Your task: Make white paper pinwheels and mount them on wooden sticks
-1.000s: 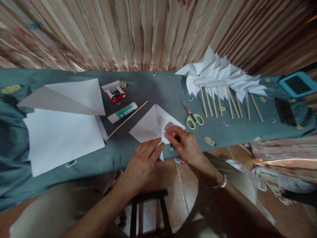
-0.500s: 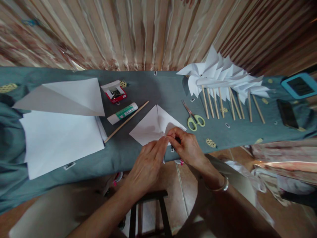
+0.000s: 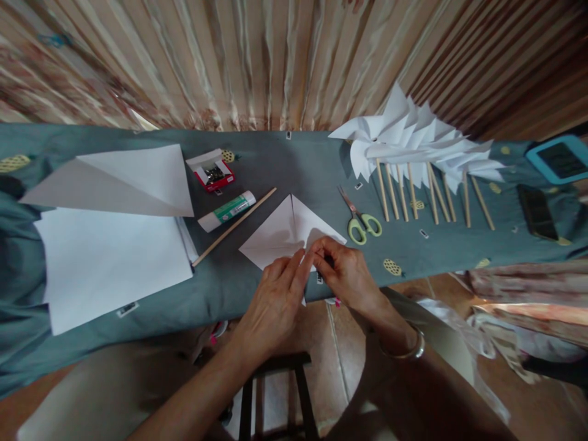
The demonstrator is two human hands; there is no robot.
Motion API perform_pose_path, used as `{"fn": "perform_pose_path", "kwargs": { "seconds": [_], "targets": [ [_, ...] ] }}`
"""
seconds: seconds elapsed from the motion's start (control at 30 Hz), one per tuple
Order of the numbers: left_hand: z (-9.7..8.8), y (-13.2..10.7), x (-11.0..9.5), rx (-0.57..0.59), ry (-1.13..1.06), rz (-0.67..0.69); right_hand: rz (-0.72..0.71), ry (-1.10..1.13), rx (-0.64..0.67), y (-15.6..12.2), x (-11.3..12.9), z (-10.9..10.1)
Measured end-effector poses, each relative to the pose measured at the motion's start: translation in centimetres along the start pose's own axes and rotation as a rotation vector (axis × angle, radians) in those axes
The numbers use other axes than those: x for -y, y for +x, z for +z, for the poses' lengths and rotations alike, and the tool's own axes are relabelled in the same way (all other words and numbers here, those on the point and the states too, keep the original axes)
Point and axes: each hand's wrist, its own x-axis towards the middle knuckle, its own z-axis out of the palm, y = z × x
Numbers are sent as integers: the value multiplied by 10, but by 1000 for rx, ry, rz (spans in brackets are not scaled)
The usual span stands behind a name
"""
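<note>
A white square of paper [image 3: 273, 236] lies with a corner pointing away from me, a slit running in from that corner. My left hand [image 3: 278, 291] rests over its near part, fingers together and holding it, with the thumb hidden. Close against those fingertips, my right hand [image 3: 346, 269] pinches the paper near its middle; anything small between the fingertips is hidden. Green-handled scissors [image 3: 361, 223] lie slightly open to the right of the paper. Left of it are a wooden stick [image 3: 236, 225] and a glue stick [image 3: 227, 211].
A small red box [image 3: 214, 174] holding metal pieces stands open behind the glue stick. White paper sheets [image 3: 114, 263] are stacked at left. Several paper pinwheels [image 3: 413, 141] on sticks lie at back right, near a dark phone [image 3: 536, 211] and a blue-framed device [image 3: 558, 159].
My left fingertips have shifted slightly on the paper. My right hand stays pinched at nearly the same spot. The other objects lie as before.
</note>
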Motion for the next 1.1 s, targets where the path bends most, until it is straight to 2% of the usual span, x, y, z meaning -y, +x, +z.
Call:
{"fn": "perform_pose_path", "kwargs": {
  "seconds": [0.27, 0.47, 0.73, 0.93, 1.1],
  "targets": [
    [-1, 5, 0, 1, 32, -6, 1, 0, 13, 0, 0, 1],
    [-3, 12, 1, -48, 158, 25, -13, -54, -6, -1, 0, 2],
    [-10, 20, 3, -24, 205, -38, -51, -157, -22, -3, 0, 7],
    [-11, 24, 6, 11, 220, -48, -202, -382, -104, -7, 2, 5],
    [-12, 26, 6, 30, 239, -46, -391, -400, -93, -15, 5, 3]
  ]
}}
